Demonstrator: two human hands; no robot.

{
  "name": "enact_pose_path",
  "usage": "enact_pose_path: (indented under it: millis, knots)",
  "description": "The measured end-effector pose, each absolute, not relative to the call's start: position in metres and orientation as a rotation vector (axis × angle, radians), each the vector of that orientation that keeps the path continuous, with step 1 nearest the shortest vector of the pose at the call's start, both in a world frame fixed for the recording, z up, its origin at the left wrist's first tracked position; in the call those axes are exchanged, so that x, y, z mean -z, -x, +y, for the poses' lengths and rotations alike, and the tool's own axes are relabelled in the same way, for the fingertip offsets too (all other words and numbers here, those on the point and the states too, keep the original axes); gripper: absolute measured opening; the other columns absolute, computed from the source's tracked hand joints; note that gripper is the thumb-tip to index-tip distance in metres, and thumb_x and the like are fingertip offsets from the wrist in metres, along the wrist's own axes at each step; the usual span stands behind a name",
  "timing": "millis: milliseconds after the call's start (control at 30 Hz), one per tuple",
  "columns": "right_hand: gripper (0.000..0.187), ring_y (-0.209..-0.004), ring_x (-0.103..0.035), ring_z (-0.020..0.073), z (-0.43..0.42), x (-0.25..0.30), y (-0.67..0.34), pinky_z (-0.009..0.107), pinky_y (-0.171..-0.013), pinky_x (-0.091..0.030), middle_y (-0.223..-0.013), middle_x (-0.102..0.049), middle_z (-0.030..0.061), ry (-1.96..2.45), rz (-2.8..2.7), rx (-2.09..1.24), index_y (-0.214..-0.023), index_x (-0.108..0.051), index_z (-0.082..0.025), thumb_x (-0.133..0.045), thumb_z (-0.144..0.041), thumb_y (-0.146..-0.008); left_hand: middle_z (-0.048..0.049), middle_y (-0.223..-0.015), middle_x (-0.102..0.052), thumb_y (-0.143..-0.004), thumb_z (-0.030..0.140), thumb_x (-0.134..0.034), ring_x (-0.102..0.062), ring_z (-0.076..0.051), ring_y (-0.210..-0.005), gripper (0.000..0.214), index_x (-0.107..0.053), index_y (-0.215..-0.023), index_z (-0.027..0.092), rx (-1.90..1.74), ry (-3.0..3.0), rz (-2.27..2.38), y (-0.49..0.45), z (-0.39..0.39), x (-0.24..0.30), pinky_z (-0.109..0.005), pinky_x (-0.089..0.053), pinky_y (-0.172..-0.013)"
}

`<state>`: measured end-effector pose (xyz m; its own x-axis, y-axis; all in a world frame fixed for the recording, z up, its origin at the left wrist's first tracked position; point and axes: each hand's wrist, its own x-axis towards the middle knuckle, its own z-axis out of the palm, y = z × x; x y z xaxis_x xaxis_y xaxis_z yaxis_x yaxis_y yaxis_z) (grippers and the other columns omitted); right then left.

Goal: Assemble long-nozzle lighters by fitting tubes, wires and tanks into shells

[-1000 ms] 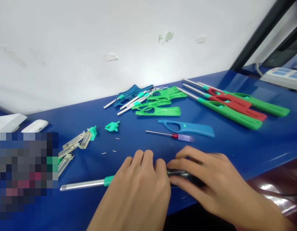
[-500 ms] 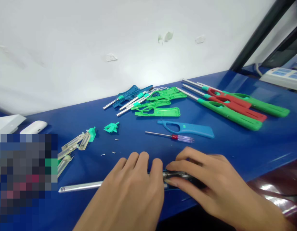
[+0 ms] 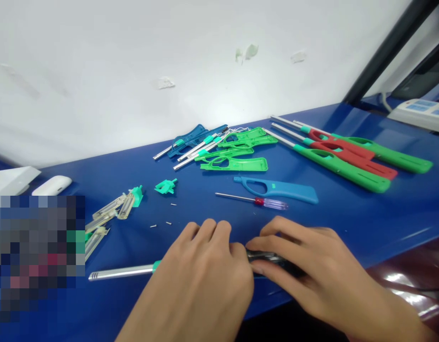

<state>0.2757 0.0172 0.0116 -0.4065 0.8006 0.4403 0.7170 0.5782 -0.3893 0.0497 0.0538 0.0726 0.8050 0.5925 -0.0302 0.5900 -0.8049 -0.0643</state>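
A long-necked lighter lies near the table's front edge, its metal tube pointing left with a bit of green collar showing. My left hand is closed over its body and hides most of it. Just to the right, my right hand pinches a dark, shiny part between thumb and fingers. Its kind is hidden, and so is how it joins the lighter. Beyond my hands lie a screwdriver with a clear handle and a blue handle shell. Small screws are scattered to the left.
Opened lighters and green shells lie at the back middle. Whole red and green lighters rest at the right. Clear fuel tanks and a green plastic piece are on the left, near a white case and a blurred-out patch.
My left hand has slid slightly right along the lighter, and its index finger has curled in. More of the green collar shows now. My right hand keeps its pinch.
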Motion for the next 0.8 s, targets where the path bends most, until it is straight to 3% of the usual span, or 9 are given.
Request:
enact_pose_path:
  millis: [167,333,400,633,800]
  knots:
    - [0.024,-0.086,-0.084,0.0116,0.017,-0.011,-0.277,0.029,-0.071,-0.059,-0.109,-0.081,-0.0071,1.194,-2.229,-0.187,-0.125,-0.072,-0.035,-0.05,-0.045,-0.127,-0.0054,-0.09,-0.081,-0.1,0.015,-0.054,-0.077,-0.031,-0.084,0.03,-0.081,-0.097,0.027,0.022,2.926,-0.979,-0.041,0.053,-0.067,-0.042,-0.066,-0.078]
    - [0.021,-0.088,-0.084,0.0125,0.016,-0.009,-0.277,0.03,-0.071,-0.06,-0.11,-0.081,-0.007,1.211,-2.223,-0.183,-0.129,-0.073,-0.037,-0.054,-0.044,-0.126,-0.0066,-0.113,-0.086,-0.101,0.015,-0.055,-0.079,-0.03,-0.107,0.034,-0.082,-0.118,0.027,0.211,2.823,-1.05,-0.012,0.048,-0.057,-0.043,-0.064,-0.106]
    - [0.021,-0.088,-0.085,0.0125,0.016,-0.009,-0.277,0.03,-0.071,-0.06,-0.111,-0.081,-0.0066,1.211,-2.216,-0.182,-0.129,-0.073,-0.036,-0.054,-0.044,-0.126,-0.0071,-0.116,-0.086,-0.099,0.014,-0.055,-0.078,-0.03,-0.11,0.036,-0.081,-0.119,0.027,0.232,2.818,-1.051,-0.006,0.047,-0.055,-0.044,-0.062,-0.11]
    - [0.021,-0.087,-0.085,0.0135,0.015,-0.009,-0.278,0.03,-0.072,-0.063,-0.11,-0.081,-0.0061,1.211,-2.22,-0.184,-0.128,-0.073,-0.036,-0.055,-0.046,-0.126,-0.0052,-0.11,-0.087,-0.106,0.021,-0.055,-0.08,-0.028,-0.099,0.03,-0.084,-0.115,0.028,0.078,2.936,-1.108,-0.009,0.049,-0.057,-0.041,-0.063,-0.108]
    - [0.021,-0.088,-0.086,0.0138,0.015,-0.009,-0.277,0.03,-0.072,-0.063,-0.111,-0.083,-0.0055,1.218,-2.21,-0.19,-0.127,-0.074,-0.036,-0.055,-0.046,-0.125,-0.0034,-0.101,-0.085,-0.114,0.036,-0.057,-0.08,-0.028,-0.093,0.027,-0.083,-0.11,0.029,0.11,2.927,-1.154,-0.004,0.046,-0.056,-0.038,-0.064,-0.101]
